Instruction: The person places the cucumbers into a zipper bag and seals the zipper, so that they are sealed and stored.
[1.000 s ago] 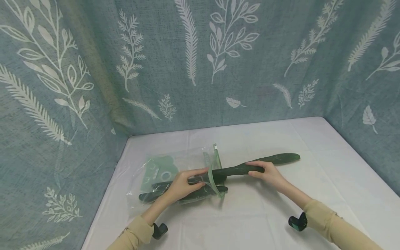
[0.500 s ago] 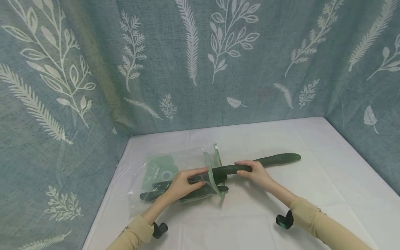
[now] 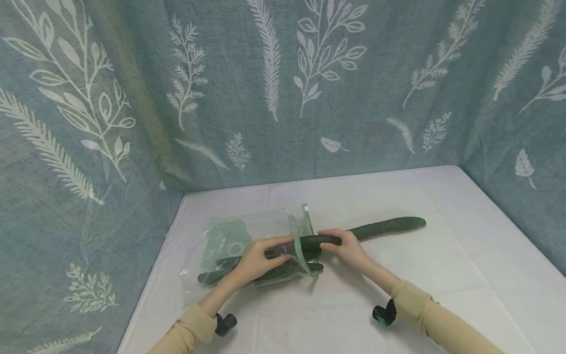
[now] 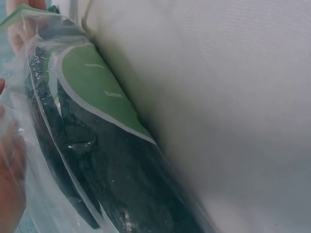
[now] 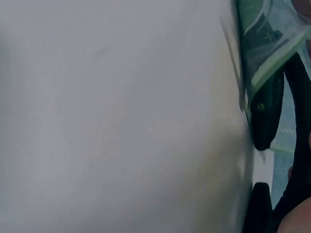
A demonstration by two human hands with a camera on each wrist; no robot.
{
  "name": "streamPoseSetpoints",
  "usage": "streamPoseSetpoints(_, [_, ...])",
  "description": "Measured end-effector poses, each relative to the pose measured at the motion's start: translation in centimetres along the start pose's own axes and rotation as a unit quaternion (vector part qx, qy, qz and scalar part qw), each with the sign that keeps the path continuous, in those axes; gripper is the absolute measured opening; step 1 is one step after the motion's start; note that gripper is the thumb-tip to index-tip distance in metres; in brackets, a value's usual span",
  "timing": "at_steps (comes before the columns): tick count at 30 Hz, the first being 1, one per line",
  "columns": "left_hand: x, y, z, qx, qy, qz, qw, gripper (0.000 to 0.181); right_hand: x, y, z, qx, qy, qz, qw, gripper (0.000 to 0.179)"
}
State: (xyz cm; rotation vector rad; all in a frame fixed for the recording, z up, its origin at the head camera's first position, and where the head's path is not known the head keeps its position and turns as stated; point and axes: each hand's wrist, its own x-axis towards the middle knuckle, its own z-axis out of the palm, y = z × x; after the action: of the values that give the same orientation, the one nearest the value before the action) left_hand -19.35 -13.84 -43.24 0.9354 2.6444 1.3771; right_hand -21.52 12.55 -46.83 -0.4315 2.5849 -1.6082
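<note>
Left hand [image 3: 254, 263] is on the clear zip bag [image 3: 227, 236], just left of its mouth. Grip: thumb and fingers curved round the film, cucumber between them inside. Right hand [image 3: 349, 248]: grip pinches the outer end of the held cucumber [image 3: 311, 242], thumb near side, fingers far side. That cucumber lies part in, part out: it runs left through the mouth, and its inner part goes under the left hand.

Bag lies flat on the white tabletop [image 3: 353, 314], mouth facing right, green mouth strip [image 3: 308, 221] standing up on the far side and looping over the held cucumber. More cucumbers inside, exact count unclear through the film and hand. The near cucumber [image 3: 316, 267] pokes its tip out past the strip; a dark end sits just under the held one too. Left wrist view: green label [image 4: 102, 80] on the bag reads "name" and "time", dark cucumbers pressed along the film below it.

Loose cucumber [image 3: 391, 225] lies outside the bag, beyond the right hand, pointing right. Its left end is hidden by the hand; can't tell if it touches the held one.

Black wrist cameras [image 3: 226, 325] at both beige cuffs. Blue-green leaf-print curtain [image 3: 265, 147] behind.
</note>
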Motion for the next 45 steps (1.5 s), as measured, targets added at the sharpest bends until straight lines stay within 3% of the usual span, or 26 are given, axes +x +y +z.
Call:
streamPoseSetpoints(16, [0.1, 0.0, -0.4, -0.002, 0.002, 0.012, 0.9999, 0.045, 1.2, -0.9, 2.6, 0.009, 0.014, 0.014, 0.9998, 0.035])
streamPoseSetpoints(29, [0.2, 0.0, -0.4, -0.011, 0.007, 0.036, 0.9993, 0.044, 2.2, -1.6, 4.5, 0.006, 0.013, 0.003, 0.9999, 0.034])
streamPoseSetpoints(36, [0.1, 0.1, -0.4, -0.014, 0.008, 0.04, 0.9991, 0.045, 2.6, -2.1, 5.3, 0.011, 0.019, 0.023, 0.9995, 0.031])
streamPoseSetpoints(45, [-0.1, 0.7, -0.3, -0.011, 0.022, 0.047, 0.9986, 0.043, 3.7, -2.5, 6.1, -0.022, 0.028, 0.015, 0.9992, 0.034])
